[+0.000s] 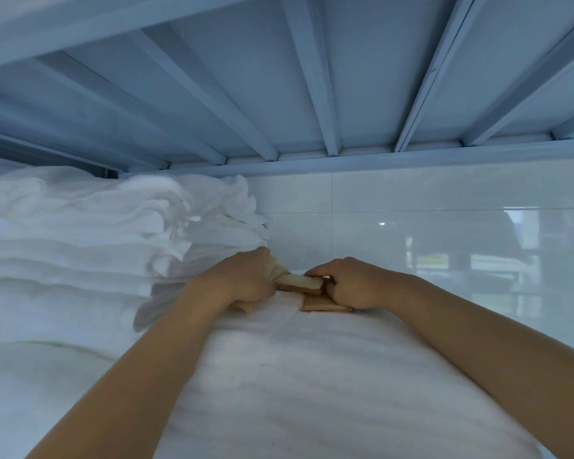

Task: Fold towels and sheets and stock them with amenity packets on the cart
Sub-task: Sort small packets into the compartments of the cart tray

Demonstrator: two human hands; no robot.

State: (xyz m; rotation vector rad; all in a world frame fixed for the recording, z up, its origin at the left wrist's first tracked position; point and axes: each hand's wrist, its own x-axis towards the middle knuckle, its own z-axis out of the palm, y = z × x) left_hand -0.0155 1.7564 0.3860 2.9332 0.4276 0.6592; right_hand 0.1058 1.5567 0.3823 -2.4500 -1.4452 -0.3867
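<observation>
Both my arms reach deep into a shelf bay. My left hand [246,279] and my right hand [348,283] meet at the far end and both grip small tan amenity packets [304,282]. More tan packets [322,305] lie flat under my right hand on a folded white sheet [299,376]. A tall stack of folded white towels [90,246] stands to the left, touching my left wrist. My fingertips are partly hidden behind the packets.
A pale blue metal shelf underside [312,77] with ribs hangs low overhead. A glossy white tiled wall [428,220] closes the back and right side. White linen [30,392] fills the lower left.
</observation>
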